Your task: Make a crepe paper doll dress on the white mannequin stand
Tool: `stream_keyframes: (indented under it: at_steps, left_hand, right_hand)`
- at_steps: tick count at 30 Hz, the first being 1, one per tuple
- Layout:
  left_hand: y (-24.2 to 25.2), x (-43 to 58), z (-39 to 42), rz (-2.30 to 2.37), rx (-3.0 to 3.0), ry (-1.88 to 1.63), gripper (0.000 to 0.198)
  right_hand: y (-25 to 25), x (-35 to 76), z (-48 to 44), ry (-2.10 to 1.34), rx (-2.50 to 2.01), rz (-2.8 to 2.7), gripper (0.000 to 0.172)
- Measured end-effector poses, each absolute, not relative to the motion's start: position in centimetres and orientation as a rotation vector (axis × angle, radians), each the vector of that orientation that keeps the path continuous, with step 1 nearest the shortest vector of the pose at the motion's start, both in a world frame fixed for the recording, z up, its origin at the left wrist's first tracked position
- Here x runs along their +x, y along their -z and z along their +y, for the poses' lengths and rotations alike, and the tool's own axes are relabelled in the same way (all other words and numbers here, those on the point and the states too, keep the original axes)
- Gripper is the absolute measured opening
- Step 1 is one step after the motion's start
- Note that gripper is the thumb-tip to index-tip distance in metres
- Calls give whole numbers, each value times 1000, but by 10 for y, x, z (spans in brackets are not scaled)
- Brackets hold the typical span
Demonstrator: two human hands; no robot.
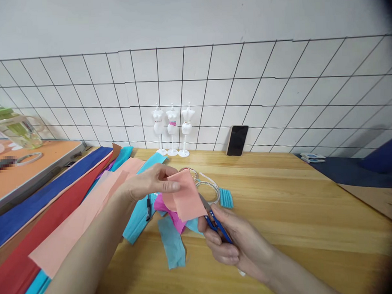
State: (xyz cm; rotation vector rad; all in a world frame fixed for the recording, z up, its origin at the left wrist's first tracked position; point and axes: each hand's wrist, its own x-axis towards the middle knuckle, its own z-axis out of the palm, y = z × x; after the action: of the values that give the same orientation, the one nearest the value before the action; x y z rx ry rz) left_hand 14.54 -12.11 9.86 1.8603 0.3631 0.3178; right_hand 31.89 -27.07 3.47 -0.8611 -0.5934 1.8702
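Between the thumb and fingers of my left hand (155, 182) is a folded piece of peach crepe paper (189, 198), held above the table. My right hand (229, 236) grips small blue-handled thread snips (218, 227). The blades reach up to the right edge of the peach paper and are partly hidden behind it. Below the paper lie a magenta crepe paper piece (176, 218) and a light blue crepe paper piece (172, 244). Just behind the hands rests a roll of tape (213, 185), with a pleated blue piece (226, 198) beside it.
Long crepe paper strips in blue, red (41, 242) and peach cover the left side. A black marker (148, 208) lies on turquoise paper. Three white mini mannequins (172, 126) and a phone (237, 140) stand by the tiled wall. A bottle (18, 129) is far left.
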Motion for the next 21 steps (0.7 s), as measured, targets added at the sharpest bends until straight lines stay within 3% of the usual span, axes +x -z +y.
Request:
stream_keyframes:
  at_steps: [21]
  left_hand:
    - [-86, 155, -125, 422, 1800, -413, 33]
  right_hand:
    - [-39, 318, -273, -1837, -827, -512, 36]
